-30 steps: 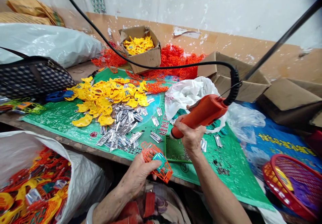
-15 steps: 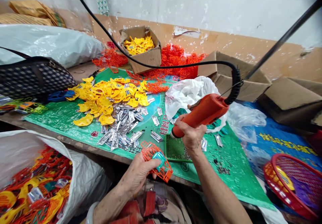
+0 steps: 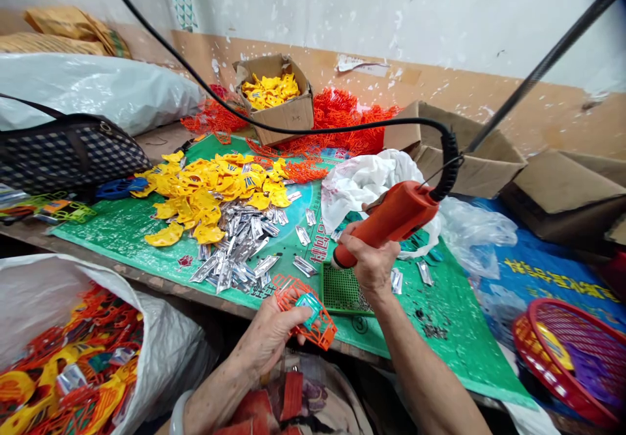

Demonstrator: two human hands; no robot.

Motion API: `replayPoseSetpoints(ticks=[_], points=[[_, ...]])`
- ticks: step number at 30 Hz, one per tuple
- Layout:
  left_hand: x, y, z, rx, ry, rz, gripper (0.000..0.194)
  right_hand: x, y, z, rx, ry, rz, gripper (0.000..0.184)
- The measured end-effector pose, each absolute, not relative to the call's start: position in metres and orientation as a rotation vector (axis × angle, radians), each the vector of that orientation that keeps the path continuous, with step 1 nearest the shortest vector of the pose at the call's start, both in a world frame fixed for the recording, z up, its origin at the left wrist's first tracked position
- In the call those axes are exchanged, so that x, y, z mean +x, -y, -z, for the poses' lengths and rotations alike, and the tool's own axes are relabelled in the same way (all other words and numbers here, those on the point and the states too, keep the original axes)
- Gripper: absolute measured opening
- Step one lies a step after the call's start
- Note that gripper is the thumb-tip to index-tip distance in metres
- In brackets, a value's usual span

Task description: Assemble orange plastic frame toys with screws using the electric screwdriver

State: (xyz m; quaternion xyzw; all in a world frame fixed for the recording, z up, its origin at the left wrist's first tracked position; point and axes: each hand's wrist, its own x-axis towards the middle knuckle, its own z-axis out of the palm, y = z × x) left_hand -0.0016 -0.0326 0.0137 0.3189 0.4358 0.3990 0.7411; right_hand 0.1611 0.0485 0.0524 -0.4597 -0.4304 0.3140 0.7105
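Note:
My left hand [image 3: 278, 323] pinches an orange openwork plastic toy-car frame [image 3: 320, 332] with a teal piece [image 3: 307, 306] set in its middle, held off the table's front edge. Wrapped round the red electric screwdriver [image 3: 394, 216] is my right hand [image 3: 370, 259]; the tool slants down to the left, its tip over the green tray [image 3: 337, 291]. Small dark screws lie in that tray, partly behind my right hand. Silver printed parts [image 3: 235, 246] are heaped just beyond my left hand, and yellow plastic shells [image 3: 200, 190] are piled behind them.
A black cable [image 3: 274, 124] runs from the screwdriver across the view. At lower left stands a white sack [image 3: 169, 330] of orange and yellow parts. A cardboard box [image 3: 288, 119] of yellow shells is at the back, a white plastic bag [image 3: 362, 177] mid-table, a red basket [image 3: 562, 389] at right.
Almost nothing differs. The screwdriver's top and its cable have shifted slightly left; both hands keep their grip and place.

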Motion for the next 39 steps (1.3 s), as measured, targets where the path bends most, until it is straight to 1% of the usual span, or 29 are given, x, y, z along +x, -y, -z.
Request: replayPoseSetpoints(ticks=[3, 7, 11, 15, 20, 24, 27, 35, 39], points=[[-0.002, 0.032, -0.011, 0.696, -0.921, -0.895, 0.022, 0.167, -0.049, -0.056, -0.979, 0.924, -0.721, 0.011], [-0.003, 0.032, -0.012, 0.680, -0.907, -0.923, 0.023, 0.172, -0.037, -0.074, -0.836, 0.894, -0.800, 0.013], [-0.004, 0.033, -0.012, 0.689, -0.932, -0.916, 0.023, 0.169, -0.015, -0.093, -0.680, 0.931, -0.959, 0.034], [-0.003, 0.033, -0.009, 0.674, -0.935, -0.935, 0.020, 0.162, 0.004, -0.098, -0.628, 0.969, -1.054, 0.038], [-0.001, 0.031, -0.008, 0.639, -0.935, -0.959, 0.020, 0.159, 0.013, -0.097, -0.619, 0.978, -1.086, 0.053], [0.000, 0.030, -0.011, 0.646, -0.946, -0.964, 0.020, 0.159, 0.013, -0.095, -0.610, 0.982, -1.094, 0.059], [0.001, 0.031, -0.014, 0.640, -0.967, -0.967, 0.021, 0.158, 0.012, -0.092, -0.633, 0.978, -1.080, 0.059], [0.001, 0.032, -0.012, 0.624, -0.964, -0.975, 0.022, 0.155, 0.011, -0.085, -0.650, 0.936, -1.124, 0.048], [0.002, 0.032, -0.010, 0.614, -0.984, -0.980, 0.021, 0.154, 0.010, -0.085, -0.666, 0.949, -1.120, 0.046]])
